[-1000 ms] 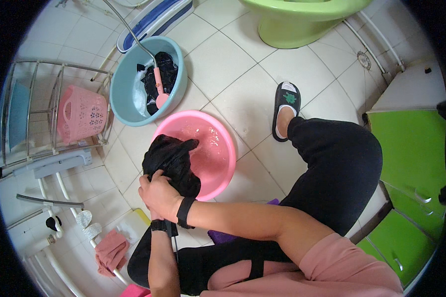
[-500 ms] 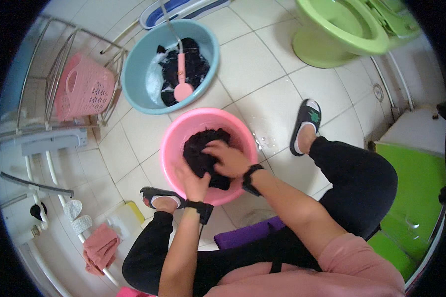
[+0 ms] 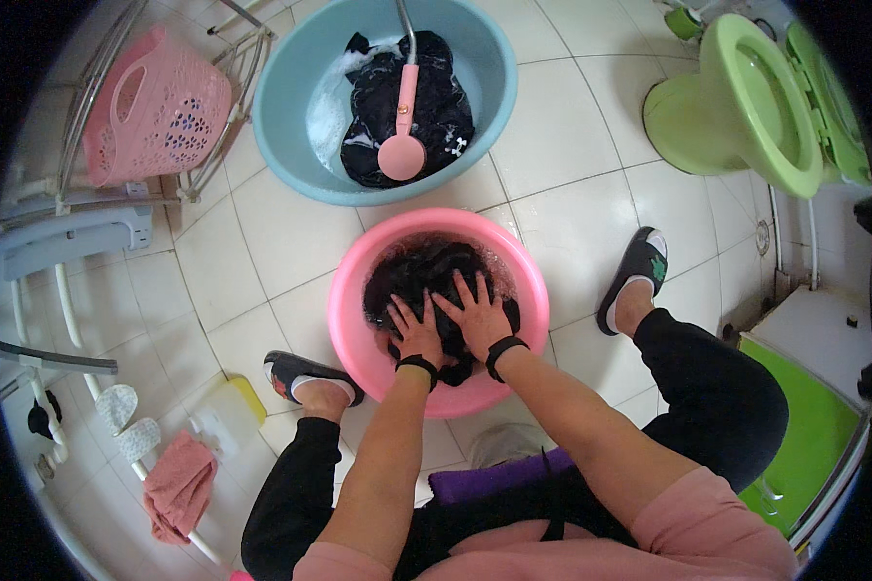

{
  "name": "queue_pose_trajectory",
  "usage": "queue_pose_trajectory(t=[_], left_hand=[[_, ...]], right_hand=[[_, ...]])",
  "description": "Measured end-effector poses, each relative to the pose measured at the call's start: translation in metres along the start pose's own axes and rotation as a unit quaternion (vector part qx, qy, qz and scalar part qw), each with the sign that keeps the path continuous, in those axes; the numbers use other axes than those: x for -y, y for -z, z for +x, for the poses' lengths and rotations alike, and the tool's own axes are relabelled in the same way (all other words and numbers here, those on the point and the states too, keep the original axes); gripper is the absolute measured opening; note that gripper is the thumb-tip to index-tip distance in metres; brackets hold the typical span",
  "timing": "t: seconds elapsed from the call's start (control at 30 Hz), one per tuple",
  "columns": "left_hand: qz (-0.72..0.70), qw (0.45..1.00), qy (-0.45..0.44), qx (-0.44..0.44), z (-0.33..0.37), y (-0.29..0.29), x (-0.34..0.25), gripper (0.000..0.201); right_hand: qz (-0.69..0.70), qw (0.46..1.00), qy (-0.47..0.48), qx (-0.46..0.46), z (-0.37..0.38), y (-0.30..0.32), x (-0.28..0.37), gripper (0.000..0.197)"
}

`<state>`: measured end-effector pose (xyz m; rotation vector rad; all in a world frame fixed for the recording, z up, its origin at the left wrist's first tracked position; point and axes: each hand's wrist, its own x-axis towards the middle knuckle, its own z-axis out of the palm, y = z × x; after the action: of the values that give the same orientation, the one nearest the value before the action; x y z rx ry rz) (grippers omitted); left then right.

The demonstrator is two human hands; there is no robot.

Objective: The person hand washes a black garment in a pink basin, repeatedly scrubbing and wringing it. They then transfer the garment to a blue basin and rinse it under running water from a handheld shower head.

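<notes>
Resting on cloth: left hand (image 3: 418, 334) spread, palm down, around 8 o'clock of basin centre; right hand (image 3: 477, 320) also spread, around 3 o'clock; neither pinches anything.
Black cloth (image 3: 407, 276): bunched inside pink basin (image 3: 346, 310), water showing round its edge at 10 and 1 o'clock.
Weight: probably heavy, waterlogged.
Feel: soft, limp, likely slippery; not fragile-looking, no stiffness expected.
Best hold: thick folds at 11 o'clock, past the fingertips; gather a full fistful with each hand, since a single edge would likely sag and drip.
Blue basin (image 3: 279, 116): near 12 o'clock from pink one, holding another dark cloth (image 3: 441, 97) with pink shower head (image 3: 402, 155) over it.
</notes>
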<state>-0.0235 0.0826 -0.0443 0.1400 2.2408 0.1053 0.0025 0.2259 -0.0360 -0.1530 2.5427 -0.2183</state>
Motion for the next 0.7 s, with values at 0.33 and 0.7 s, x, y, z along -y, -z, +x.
queue_pose_trajectory(t=[0.33, 0.7], left_hand=[[0.022, 0.999, 0.014, 0.037, 0.019, 0.004, 0.001, 0.143], [-0.518, 0.830, 0.088, -0.186, 0.051, 0.024, 0.049, 0.101]], right_hand=[[0.024, 0.999, 0.020, 0.010, 0.022, 0.011, -0.006, 0.076], [0.210, 0.949, -0.148, -0.185, 0.054, 0.022, -0.015, 0.098]])
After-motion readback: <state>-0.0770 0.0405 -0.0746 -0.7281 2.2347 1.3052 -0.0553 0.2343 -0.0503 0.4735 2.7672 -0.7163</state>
